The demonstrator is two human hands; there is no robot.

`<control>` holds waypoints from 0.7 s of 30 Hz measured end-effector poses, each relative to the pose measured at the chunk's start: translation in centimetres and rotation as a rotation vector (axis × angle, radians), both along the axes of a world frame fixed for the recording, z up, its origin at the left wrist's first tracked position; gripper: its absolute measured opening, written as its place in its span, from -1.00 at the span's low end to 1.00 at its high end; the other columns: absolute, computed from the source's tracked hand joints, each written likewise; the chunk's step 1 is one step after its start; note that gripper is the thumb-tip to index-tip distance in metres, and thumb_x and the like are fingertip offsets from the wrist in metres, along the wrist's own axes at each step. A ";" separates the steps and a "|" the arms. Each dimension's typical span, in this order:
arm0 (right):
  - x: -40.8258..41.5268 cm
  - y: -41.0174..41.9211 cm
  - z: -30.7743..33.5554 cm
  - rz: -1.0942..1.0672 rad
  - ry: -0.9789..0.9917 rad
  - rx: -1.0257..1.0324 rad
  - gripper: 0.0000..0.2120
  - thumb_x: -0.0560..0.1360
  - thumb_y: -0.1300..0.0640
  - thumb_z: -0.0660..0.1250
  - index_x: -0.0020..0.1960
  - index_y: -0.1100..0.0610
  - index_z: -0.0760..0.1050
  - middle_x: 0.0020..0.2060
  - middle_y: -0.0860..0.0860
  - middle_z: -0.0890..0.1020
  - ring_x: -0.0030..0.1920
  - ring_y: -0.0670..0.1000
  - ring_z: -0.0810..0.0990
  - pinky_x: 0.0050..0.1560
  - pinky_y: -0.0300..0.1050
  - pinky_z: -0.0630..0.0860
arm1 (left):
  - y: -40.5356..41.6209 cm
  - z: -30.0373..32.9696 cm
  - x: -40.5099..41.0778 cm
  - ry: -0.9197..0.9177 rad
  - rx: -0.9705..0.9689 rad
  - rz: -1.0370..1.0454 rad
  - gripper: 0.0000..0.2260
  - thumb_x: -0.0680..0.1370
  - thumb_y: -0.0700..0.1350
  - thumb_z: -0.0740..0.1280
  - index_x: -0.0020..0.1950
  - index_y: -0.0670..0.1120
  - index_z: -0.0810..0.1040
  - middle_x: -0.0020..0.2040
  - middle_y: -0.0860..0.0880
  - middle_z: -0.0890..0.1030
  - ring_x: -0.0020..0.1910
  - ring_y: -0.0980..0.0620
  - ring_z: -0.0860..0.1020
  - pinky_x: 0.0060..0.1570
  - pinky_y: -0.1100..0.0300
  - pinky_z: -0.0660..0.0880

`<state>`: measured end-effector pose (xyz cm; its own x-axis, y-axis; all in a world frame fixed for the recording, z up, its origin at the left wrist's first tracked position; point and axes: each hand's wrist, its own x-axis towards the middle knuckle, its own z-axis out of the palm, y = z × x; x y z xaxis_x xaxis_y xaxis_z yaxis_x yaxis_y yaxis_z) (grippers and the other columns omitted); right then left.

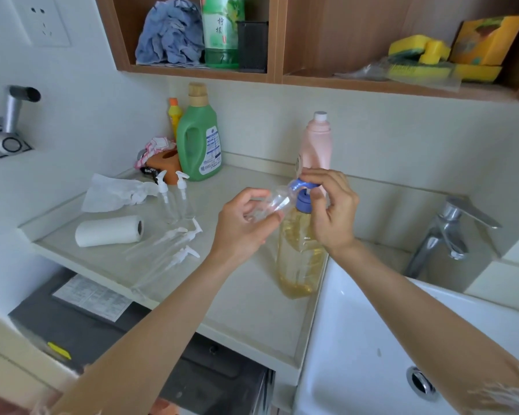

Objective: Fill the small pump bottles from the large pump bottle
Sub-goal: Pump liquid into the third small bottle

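Observation:
A large clear bottle of yellow liquid with a blue pump head stands on the counter by the sink. My left hand grips a small clear bottle, tilted with its open mouth against the blue pump's spout. My right hand rests on top of the blue pump, fingers curled over it. Two small pump bottles stand upright further left. Several more small pump bottles lie flat on the counter.
A paper towel roll and crumpled tissue lie on the counter's left. A green detergent jug and pink bottle stand at the back wall. The white sink and faucet are at right. Shelves hang overhead.

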<state>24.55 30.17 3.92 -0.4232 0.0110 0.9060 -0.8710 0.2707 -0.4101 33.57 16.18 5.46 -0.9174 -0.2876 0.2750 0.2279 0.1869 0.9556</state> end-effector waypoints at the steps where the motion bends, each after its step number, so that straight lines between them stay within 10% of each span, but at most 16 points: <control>1: -0.2 -0.2 -0.1 -0.002 -0.003 -0.009 -0.70 0.49 0.22 0.13 -0.14 0.29 0.63 -0.14 0.06 0.66 -0.07 0.00 0.59 0.04 -0.23 0.44 | -0.1 -0.2 -0.1 -0.007 0.000 -0.001 -0.74 0.39 -0.11 0.50 0.03 -0.03 0.57 -0.14 -0.05 0.66 -0.39 0.01 0.52 -0.49 0.25 0.43; 21: 1.0 1.7 2.2 0.045 -0.092 0.143 -0.64 0.57 0.11 0.11 0.01 0.27 0.63 -0.04 0.04 0.66 0.03 0.03 0.60 0.11 -0.18 0.48 | -0.1 1.2 0.3 -0.016 -0.028 -0.012 -0.83 0.45 -0.17 0.47 0.00 -0.02 0.56 -0.16 0.07 0.67 -0.38 0.05 0.57 -0.42 0.24 0.48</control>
<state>25.51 31.84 6.15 -0.5013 -0.1363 0.8545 -0.8441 0.2941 -0.4483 33.83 16.09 6.70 -0.9251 -0.2689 0.2680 0.2148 0.2112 0.9535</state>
